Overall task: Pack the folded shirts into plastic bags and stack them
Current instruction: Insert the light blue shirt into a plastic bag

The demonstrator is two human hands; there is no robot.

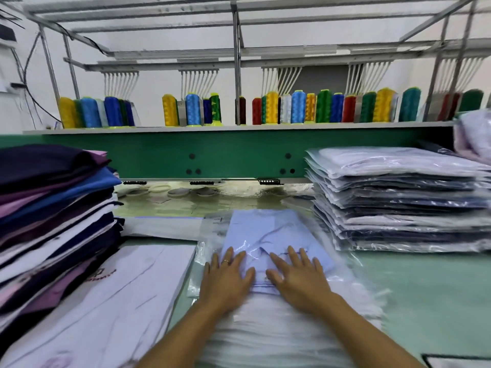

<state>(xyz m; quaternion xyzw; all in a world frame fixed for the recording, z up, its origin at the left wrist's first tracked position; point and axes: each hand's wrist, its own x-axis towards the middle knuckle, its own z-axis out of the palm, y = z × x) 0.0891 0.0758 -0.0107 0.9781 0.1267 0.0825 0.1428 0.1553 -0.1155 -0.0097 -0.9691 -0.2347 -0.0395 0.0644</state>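
A long green machine [239, 155] spanned the back of the workroom, with a row of coloured thread spools [271, 107] standing on the shelf above it. In front, on a pale green table [430, 293], a tall stack of loose folded shirts [53, 208] in navy, blue, purple, pink and white rose at the left edge. A stack of bagged shirts [398, 197] stood at the right, its top bag holding a white garment. A white shirt [119, 288] lay flat beside the loose stack, near the person's left forearm. Between the two stacks lay a light blue shirt [265, 232], folded and inside a clear plastic bag [203, 258] whose open end faced the person. The bag rested on a whitish, blurred pile [265, 330] whose makeup could not be told. The left hand [225, 277] and the right hand [297, 277] lay side by side on the near end of the bagged shirt. Both were flat, palms down, fingers straight and spread, pressing on the plastic and gripping nothing. A thin ring [225, 261] showed on one finger of the left hand.
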